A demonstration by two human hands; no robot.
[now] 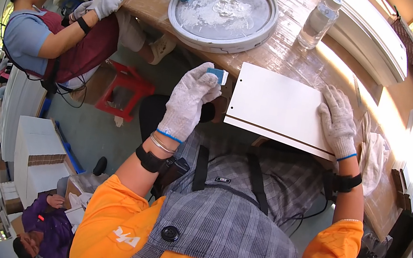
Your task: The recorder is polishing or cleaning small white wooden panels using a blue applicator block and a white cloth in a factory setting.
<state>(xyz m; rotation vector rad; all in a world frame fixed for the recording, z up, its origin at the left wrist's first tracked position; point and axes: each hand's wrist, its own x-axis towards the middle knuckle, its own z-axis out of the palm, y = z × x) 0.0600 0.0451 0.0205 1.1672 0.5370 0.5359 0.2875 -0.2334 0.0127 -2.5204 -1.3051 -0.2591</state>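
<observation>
The left hand [190,97], gloved, pinched a small blue block [218,74] just off the near edge of the desk [277,49]. The right hand [337,122] lay spread flat on the white panel's [274,104] right end. The panel overhung the desk edge toward the person. A round grey tray [220,37] and a clear bottle [319,20] stood beyond, apart from the panel.

A small blue block [217,73] is pinched beside a flat white board [279,108] lying over the table edge
</observation>
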